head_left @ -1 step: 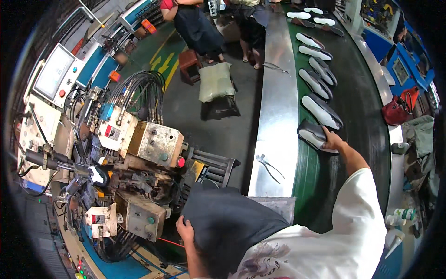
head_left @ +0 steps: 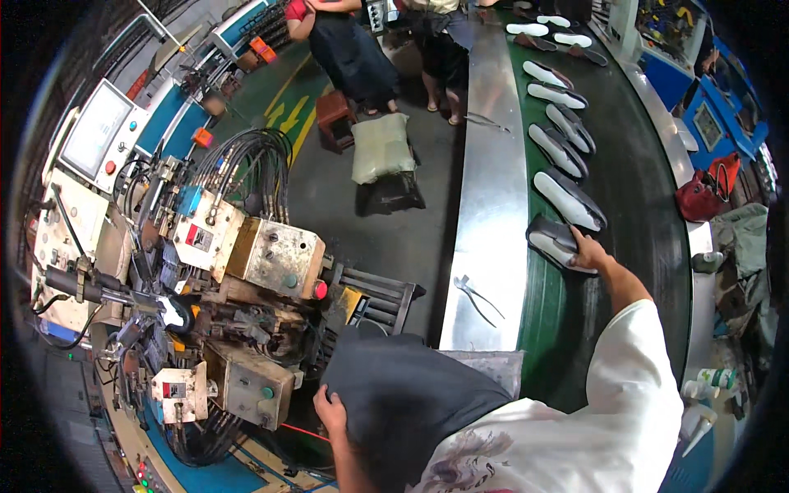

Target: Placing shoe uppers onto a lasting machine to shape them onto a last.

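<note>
At the near end of a row on the green conveyor, my right hand [head_left: 593, 251] grips a dark shoe upper [head_left: 549, 238] with a white underside facing up. Thumb and fingers close round its right end, and it lies on the belt. Beyond it, a larger shoe upper [head_left: 571, 199] with a white underside lies close by, with several more in a line. My left hand [head_left: 330, 411] rests at the edge of the dark apron [head_left: 403, 394] over my lap, fingers loosely bent and apart, holding nothing I can see.
A shoe-making machine [head_left: 271, 255] with hoses and a red button stands at left. Pliers [head_left: 477, 300] lie on the metal ledge [head_left: 493, 205] beside the belt [head_left: 542, 345]. Two people stand at the far end near a wrapped cushion [head_left: 383, 148] and a brown stool [head_left: 334, 119].
</note>
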Demonstrator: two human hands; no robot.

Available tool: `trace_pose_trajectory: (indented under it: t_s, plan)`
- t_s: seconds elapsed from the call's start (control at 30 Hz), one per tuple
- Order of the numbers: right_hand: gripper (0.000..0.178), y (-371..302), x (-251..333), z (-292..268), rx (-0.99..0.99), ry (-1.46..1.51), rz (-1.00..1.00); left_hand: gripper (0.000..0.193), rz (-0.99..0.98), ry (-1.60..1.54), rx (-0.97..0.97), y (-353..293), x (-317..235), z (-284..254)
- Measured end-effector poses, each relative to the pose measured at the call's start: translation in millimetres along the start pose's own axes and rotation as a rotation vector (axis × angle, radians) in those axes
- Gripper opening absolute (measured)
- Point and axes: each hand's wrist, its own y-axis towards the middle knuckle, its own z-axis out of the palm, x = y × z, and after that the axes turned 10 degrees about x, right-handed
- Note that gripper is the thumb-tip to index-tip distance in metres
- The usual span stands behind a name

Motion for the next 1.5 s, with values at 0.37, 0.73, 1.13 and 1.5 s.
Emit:
trace_pose_trajectory:
  t_s: [0.37,0.73,1.13,1.5]
  plan:
    - [0.117,-97.8,51.3,119.7,-0.387,1.034,0.032,0.05,0.252,-0.132,-0.342,-31.4,-97.8,42.3]
    - [0.099,-189.8,302.8,95.7,0.085,1.583,-0.471,0.094,0.643,-1.143,0.726,-22.7,-353.1,32.0]
    - [0.077,-210.4,435.2,120.9,-0.035,1.06,-0.604,0.044,0.434,-1.125,0.126,-34.3,-278.1,-21.4]
    - [0.053,-248.0,402.9,142.6,0.231,0.649,-0.697,0.06,0.302,-1.302,0.338,-100.1,-192.4,-1.3]
